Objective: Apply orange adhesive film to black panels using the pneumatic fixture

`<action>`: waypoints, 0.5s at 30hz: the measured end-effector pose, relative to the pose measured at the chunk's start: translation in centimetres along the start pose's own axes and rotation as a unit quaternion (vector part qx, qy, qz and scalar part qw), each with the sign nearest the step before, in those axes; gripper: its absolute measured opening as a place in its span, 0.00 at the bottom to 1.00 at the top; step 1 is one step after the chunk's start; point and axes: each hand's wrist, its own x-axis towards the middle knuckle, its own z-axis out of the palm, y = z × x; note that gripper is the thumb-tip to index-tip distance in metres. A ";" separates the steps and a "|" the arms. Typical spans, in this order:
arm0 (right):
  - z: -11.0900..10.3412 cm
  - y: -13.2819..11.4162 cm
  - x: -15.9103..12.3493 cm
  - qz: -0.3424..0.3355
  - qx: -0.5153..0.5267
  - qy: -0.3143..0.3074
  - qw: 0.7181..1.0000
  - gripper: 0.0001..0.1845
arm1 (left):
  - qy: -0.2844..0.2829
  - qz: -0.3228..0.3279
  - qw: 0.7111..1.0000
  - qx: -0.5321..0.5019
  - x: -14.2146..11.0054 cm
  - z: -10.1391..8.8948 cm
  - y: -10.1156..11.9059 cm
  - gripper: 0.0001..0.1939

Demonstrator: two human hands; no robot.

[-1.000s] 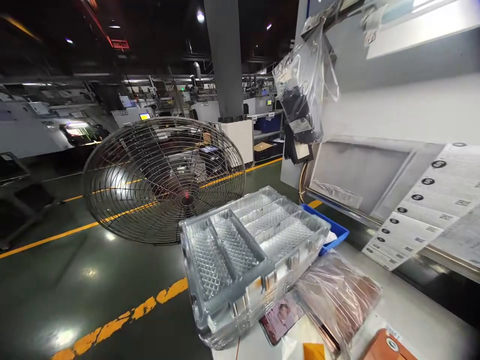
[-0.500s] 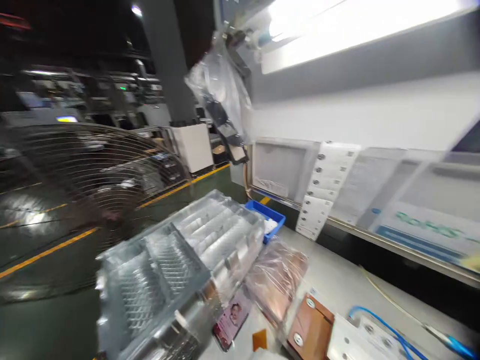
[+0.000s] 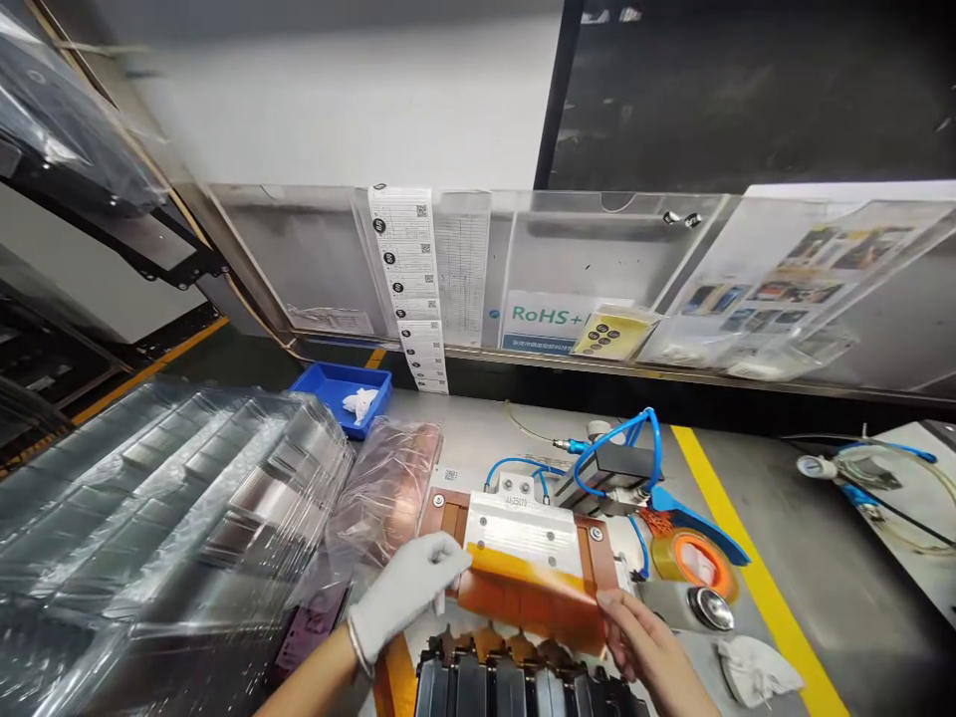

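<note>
A sheet of amber film (image 3: pixel 532 600) spans the space between my two hands, in front of a metal-and-brown fixture (image 3: pixel 512 528). My left hand (image 3: pixel 412 590), in a white glove, pinches its left edge. At the right edge my right hand (image 3: pixel 634 632), bare, grips it between thumb and fingers. Directly below the film, at the bottom of the view, sits a row of black blocks (image 3: pixel 512 685) with amber pieces along its upper edge; its lower part is cut off. Another amber strip (image 3: pixel 395 677) lies left of the blocks.
Stacked clear plastic trays (image 3: pixel 171 498) fill the left side, beside a wrapped copper-coloured bundle (image 3: pixel 399 478) and a blue bin (image 3: pixel 340 388). To the right are blue air hoses (image 3: pixel 653 438), a tape roll (image 3: pixel 694 563), a metal-capped container (image 3: pixel 709 607) and a crumpled white cloth (image 3: pixel 758 672).
The view has swung right and down from the trays and fan to the fixture. Both my hands and the amber film between them now show; before, neither hand was clearly visible.
</note>
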 end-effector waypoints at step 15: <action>0.0 -2.7 5.5 0.048 -0.092 -0.052 0.993 0.25 | 0.032 -0.051 0.990 0.131 5.2 -0.2 0.2 0.09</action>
